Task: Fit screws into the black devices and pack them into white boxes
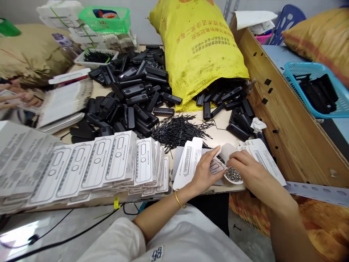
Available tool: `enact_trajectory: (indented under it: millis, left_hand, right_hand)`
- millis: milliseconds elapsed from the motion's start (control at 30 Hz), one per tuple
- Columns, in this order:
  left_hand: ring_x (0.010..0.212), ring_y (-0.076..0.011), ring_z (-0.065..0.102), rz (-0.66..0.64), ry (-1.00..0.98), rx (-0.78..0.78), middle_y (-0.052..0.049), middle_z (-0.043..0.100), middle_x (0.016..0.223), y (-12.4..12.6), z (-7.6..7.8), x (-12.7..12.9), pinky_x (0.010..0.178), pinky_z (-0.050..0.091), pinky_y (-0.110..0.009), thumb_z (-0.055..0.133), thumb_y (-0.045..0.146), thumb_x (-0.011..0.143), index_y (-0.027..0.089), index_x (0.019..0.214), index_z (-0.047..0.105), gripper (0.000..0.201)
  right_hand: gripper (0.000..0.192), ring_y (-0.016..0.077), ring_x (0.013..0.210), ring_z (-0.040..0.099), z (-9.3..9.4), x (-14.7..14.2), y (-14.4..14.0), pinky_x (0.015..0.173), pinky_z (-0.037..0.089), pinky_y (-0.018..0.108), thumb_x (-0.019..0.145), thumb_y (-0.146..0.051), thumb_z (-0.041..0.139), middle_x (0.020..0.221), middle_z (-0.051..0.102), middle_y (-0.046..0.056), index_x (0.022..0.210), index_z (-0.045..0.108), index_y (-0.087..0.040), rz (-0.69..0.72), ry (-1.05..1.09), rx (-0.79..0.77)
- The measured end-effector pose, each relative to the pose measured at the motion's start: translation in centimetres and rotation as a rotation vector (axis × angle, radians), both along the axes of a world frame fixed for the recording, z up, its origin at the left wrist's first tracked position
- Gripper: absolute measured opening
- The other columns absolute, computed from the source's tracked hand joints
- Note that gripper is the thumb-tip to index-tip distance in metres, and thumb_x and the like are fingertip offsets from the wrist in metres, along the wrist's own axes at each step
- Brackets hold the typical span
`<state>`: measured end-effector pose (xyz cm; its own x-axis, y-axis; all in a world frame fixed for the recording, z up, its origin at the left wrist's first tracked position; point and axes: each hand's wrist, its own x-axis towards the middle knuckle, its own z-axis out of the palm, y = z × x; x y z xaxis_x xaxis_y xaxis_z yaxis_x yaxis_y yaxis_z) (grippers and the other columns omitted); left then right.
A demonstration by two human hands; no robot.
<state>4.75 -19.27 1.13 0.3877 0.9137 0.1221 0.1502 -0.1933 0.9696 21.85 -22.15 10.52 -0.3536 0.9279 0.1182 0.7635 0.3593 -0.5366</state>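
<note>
My left hand [205,169] rests at the table's front edge, its fingers pinching a small white printed packaging card [216,166]. My right hand [247,168] lies just to the right, fingers curled over a small white dish of tiny silver metal parts [233,175]. A flat white box blank [187,162] lies under my left hand, and more white cards [263,154] lie under my right hand. What the right fingertips pinch is hidden.
A long row of white packaging boxes [89,165] fans across the left. Behind lie a heap of thin black pins [177,129], a pile of black plastic cases [133,98] and a yellow sack [199,47] spilling more. A wooden panel [286,120] walls the right. Another person's hands [16,96] work far left.
</note>
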Motion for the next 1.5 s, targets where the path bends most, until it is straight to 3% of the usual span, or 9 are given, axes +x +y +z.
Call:
enact_trajectory:
  millis: [133,267,367,633,767,967,1167,1367,1500]
  left_hand:
    - [0.13,-0.0258,0.049,0.012,0.014,0.032,-0.009,0.053,0.139,0.3,0.1,-0.3,0.112,0.038,-0.043,0.07,0.027,0.077,0.023,0.14,0.041,0.07]
    - [0.128,-0.025,0.051,0.002,0.003,0.073,-0.009,0.053,0.139,0.4,0.6,-0.7,0.11,0.04,-0.041,0.068,0.024,0.077,0.024,0.139,0.042,0.067]
    - [0.131,-0.0256,0.049,-0.094,-0.032,0.075,-0.009,0.05,0.142,0.0,0.4,-0.4,0.112,0.038,-0.042,0.065,0.018,0.076,0.023,0.141,0.038,0.071]
    - [0.129,-0.0275,0.05,-0.048,-0.119,0.057,-0.016,0.046,0.141,-1.0,-2.6,1.1,0.108,0.041,-0.048,0.066,0.023,0.077,0.019,0.13,0.035,0.061]
    - [0.127,-0.027,0.052,-0.102,-0.055,0.088,-0.016,0.046,0.141,-0.6,-3.0,1.1,0.104,0.045,-0.047,0.062,0.02,0.078,0.02,0.111,0.043,0.038]
    - [0.138,-0.0285,0.041,-0.137,-0.058,-0.017,-0.021,0.038,0.147,-0.4,-2.6,1.3,0.109,0.039,-0.05,0.064,0.018,0.078,0.021,0.138,0.018,0.076]
    - [0.137,-0.0277,0.043,-0.167,-0.082,-0.046,-0.02,0.041,0.145,-0.7,-2.5,1.6,0.111,0.038,-0.049,0.065,0.021,0.079,0.021,0.139,0.018,0.076]
    - [0.134,-0.0305,0.043,-0.189,-0.017,0.099,-0.02,0.04,0.14,-1.0,-4.7,1.9,0.111,0.039,-0.051,0.067,0.022,0.077,0.018,0.138,0.019,0.077]
    - [0.125,-0.0306,0.048,-0.134,0.188,0.145,-0.017,0.046,0.13,-1.4,-1.5,0.2,0.104,0.045,-0.049,0.066,0.024,0.078,0.017,0.139,0.027,0.073]
  right_hand:
    - [0.02,0.024,0.107,0.057,-3.2,-1.1,0.8,0.09,0.05,0.042,0.09,-0.029,0.054,0.115,0.058,0.009,0.109,0.062,-0.027,-0.189,0.19,0.151]
    - [0.049,0.0217,0.094,0.06,-6.3,-2.7,1.3,0.079,0.053,0.037,0.08,-0.043,0.068,0.11,0.058,0.008,0.122,0.051,-0.026,-0.49,0.653,0.128]
    - [0.042,0.0192,0.083,0.061,-7.3,-4.5,1.0,0.072,0.052,0.033,0.078,-0.044,0.069,0.097,0.061,0.004,0.112,0.054,-0.025,-0.601,0.865,0.008]
    - [0.027,0.0164,0.077,0.058,-10.3,-5.8,-0.4,0.073,0.047,0.031,0.088,-0.047,0.055,0.082,0.061,0.001,0.088,0.059,-0.02,-0.783,0.908,0.165]
    - [0.02,0.0147,0.078,0.059,-11.5,-5.3,-0.1,0.074,0.048,0.03,0.087,-0.039,0.06,0.085,0.062,0.0,0.093,0.057,-0.021,-0.796,0.963,0.123]
    - [0.006,0.0205,0.098,0.061,-10.7,-5.6,-0.9,0.084,0.05,0.039,0.088,-0.027,0.059,0.103,0.065,0.005,0.092,0.061,-0.023,-0.505,0.52,0.511]
    - [0.015,0.0197,0.092,0.063,-10.6,-5.2,-1.0,0.082,0.052,0.039,0.09,-0.016,0.054,0.096,0.066,0.005,0.102,0.062,-0.023,-0.588,0.43,0.551]
    - [0.021,0.0248,0.102,0.064,-13.0,-4.3,-2.1,0.087,0.051,0.046,0.092,-0.023,0.051,0.11,0.067,0.008,0.109,0.063,-0.026,-0.442,0.321,0.689]
    - [0.038,0.0307,0.121,0.056,-13.0,-3.9,-2.6,0.098,0.045,0.056,0.096,-0.032,0.041,0.129,0.06,0.014,0.128,0.056,-0.019,-0.509,0.528,0.485]
